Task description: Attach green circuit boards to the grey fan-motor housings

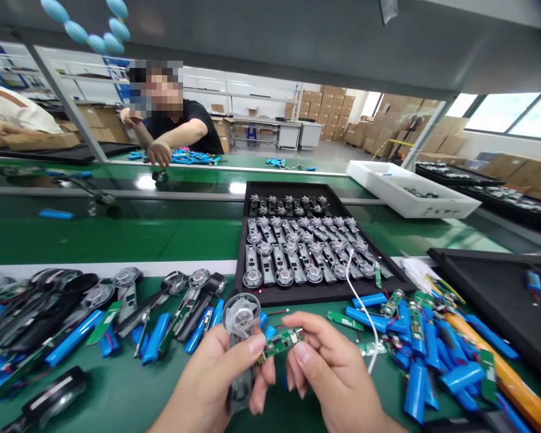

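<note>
Glossy blue plastic sleeves the cells (417, 385); the workbench (126, 391) is smooth, matt green.

Through the head camera, I have two bare human hands to look through to, the left hand (219, 370) and the right hand (333, 367), both ungloved, with smooth backs and fairly slim fingers that narrow to rounded tips. I can make out the left thumbnail (256, 343) and the right thumbnail (302, 353), each short, smooth and rounded at the edge, with a natural, glossy look. Toward the bottom of my view, the hands run into a bare left wrist (175, 414) and a bare right wrist (373, 418).
</note>
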`<state>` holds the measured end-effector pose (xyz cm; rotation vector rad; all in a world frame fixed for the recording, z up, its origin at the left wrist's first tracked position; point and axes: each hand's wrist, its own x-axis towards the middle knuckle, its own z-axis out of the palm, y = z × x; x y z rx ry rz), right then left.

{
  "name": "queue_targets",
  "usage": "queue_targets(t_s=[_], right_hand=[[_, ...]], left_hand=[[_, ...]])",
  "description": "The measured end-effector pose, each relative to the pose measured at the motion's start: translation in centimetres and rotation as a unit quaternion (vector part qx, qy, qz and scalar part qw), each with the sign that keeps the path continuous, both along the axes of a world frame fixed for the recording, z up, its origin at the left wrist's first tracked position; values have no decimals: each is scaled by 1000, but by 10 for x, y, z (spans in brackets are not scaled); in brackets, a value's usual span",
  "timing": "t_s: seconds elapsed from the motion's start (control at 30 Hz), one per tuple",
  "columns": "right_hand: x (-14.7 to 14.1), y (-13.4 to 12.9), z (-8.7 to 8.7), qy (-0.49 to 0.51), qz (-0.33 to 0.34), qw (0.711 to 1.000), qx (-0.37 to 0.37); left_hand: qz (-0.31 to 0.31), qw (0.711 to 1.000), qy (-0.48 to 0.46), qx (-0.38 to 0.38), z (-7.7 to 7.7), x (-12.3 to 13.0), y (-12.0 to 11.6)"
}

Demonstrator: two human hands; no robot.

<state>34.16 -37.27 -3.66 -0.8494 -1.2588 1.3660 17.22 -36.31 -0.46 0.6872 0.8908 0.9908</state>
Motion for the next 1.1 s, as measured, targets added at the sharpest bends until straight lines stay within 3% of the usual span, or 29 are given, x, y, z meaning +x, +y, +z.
queue_targets(t_s=[0.37, 0.5, 0.6, 0.73, 0.9, 1.1], right_hand=[[0, 0, 0, -5, 6, 1000, -15], [3, 0, 3, -15, 38, 998, -44], [3, 3, 11, -109, 50, 992, -26], [1, 8, 19, -218, 18, 976, -14], [1, 8, 18, -181, 6, 980, -79], [0, 7, 14, -160, -14, 984, -82]], left_hand=[[-49, 997, 49, 33, -6, -1, 4], [-42, 995, 86, 21, -4, 1, 5], [-26, 994, 105, 5, -1, 1, 4], [10, 999, 51, 7, 4, -1, 3], [27, 999, 18, 3, 7, -2, 3], [24, 992, 108, 57, -1, 1, 5]])
